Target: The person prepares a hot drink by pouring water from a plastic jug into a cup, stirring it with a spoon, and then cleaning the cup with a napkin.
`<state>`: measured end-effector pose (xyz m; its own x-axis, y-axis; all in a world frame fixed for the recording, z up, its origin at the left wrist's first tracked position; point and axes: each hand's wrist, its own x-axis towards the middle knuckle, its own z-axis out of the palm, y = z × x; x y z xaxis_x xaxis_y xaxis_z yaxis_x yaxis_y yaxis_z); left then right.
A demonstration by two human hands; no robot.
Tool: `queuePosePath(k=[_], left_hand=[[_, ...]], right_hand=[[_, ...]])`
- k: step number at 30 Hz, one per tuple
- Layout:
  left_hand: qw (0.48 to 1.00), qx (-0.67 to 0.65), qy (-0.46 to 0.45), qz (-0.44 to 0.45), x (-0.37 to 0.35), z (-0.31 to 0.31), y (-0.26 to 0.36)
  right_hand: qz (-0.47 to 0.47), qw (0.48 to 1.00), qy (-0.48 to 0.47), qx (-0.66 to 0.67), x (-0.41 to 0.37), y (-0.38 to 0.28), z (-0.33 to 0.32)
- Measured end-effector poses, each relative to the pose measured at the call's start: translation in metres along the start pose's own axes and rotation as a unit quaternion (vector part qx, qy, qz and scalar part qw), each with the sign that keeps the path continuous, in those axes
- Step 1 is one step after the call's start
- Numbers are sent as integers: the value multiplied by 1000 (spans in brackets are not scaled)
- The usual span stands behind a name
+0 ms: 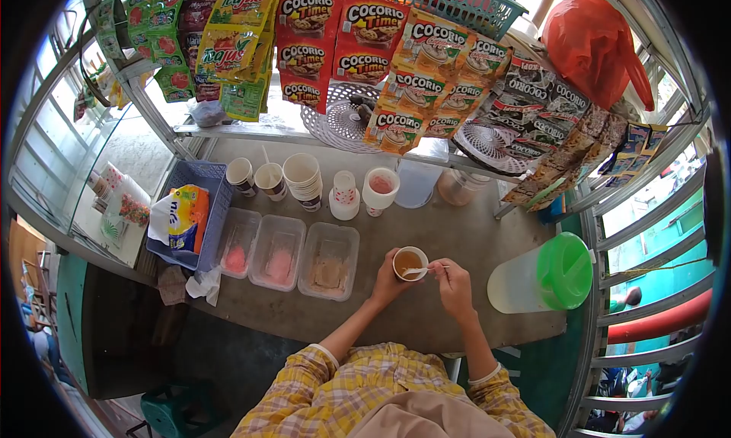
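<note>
One cup point(410, 250) of brown liquid point(403, 263), left hand point(387, 281) curled around it, right hand point(454, 284) pinching a white spoon point(416, 271) inside

They've got a yellow plaid button-up-looking shirt point(381, 373) on, white and brownish checks, sleeves point(299, 378) stopping short of the wrists with pale cuffs point(325, 353). Plain beige cloth point(430, 417) drapes over the shirt's front.

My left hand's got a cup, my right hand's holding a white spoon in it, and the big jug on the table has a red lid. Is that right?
Almost! The lid is green, not red; the head view shows it. The left hand does hold the cup, and the right hand holds the white spoon; the big jug is on the table.
</note>
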<state>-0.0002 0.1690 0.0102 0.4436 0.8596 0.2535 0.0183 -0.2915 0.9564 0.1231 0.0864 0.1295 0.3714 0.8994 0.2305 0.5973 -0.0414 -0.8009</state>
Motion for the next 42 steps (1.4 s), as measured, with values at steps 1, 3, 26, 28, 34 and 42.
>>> queuePosePath(k=[1, 3, 26, 28, 34, 42], left_hand=[[1000, 2, 2, 4, 1, 0, 0], [1000, 5, 3, 8, 0, 1, -1], [1000, -11, 4, 12, -1, 0, 0], [1000, -18, 1, 10, -1, 1, -1], [1000, -8, -2, 3, 0, -1, 4], [1000, -9, 4, 11, -1, 1, -2]], right_hand=[[-2, 1000, 8, 14, 1, -5, -1], [-13, 999, 25, 28, 3, -8, -1], [-17, 1000, -3, -25, -6, -3, 4], [-13, 1000, 11, 15, -5, -2, 7], [-52, 998, 25, -13, -3, 4, 12], [-44, 996, -4, -72, -4, 2, 9]])
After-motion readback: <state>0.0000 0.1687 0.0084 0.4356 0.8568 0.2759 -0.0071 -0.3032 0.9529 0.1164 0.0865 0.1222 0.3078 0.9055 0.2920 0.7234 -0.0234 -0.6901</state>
